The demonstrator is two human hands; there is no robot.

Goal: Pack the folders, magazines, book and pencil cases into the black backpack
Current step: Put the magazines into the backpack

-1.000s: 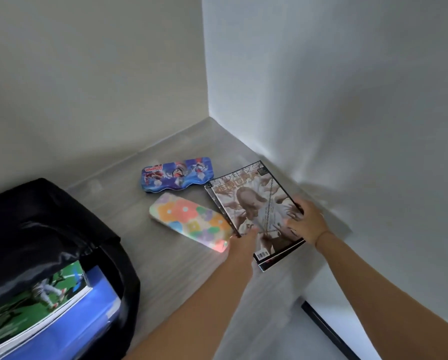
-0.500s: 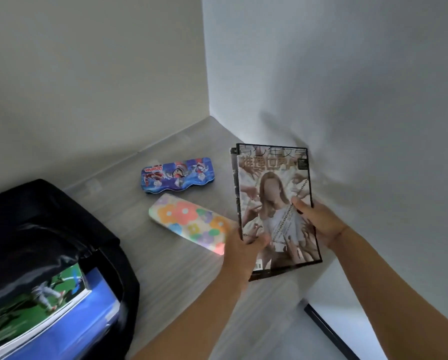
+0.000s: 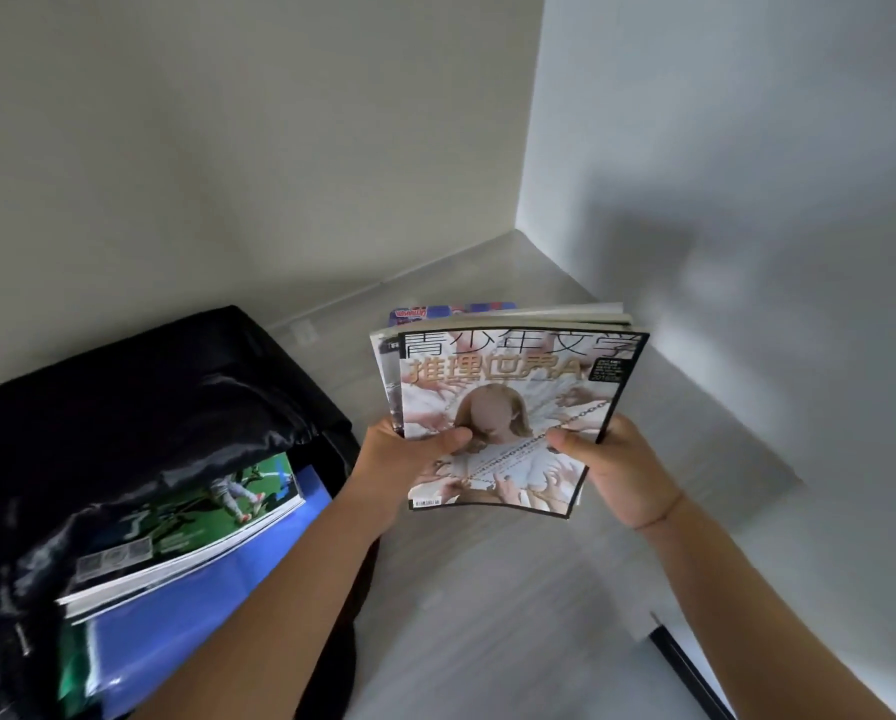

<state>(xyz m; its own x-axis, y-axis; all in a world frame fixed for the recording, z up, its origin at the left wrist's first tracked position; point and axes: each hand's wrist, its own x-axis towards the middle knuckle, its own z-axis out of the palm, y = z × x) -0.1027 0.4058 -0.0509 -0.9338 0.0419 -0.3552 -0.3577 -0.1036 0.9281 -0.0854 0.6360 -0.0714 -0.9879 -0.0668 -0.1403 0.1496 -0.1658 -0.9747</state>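
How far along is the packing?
Done: a green-cover magazine and blue folder sit in the open black backpack. In hand: left hand and right hand hold a stack of magazines. Left: the blue pencil case on the desk, mostly hidden; any other isn't visible.

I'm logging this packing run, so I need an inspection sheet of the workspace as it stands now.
Surface: pale wood-grain table, set in a wall corner.
Job's things: backpack open, holding a sports magazine over a blue folder; magazines held up off the table; blue pencil case mostly hidden behind them.
Clutter: nothing seen.
Grippers: left hand and right hand both grip the magazines' lower edge.
Cables: nothing seen.
Surroundings: plain walls; dark strip at the table's near edge.
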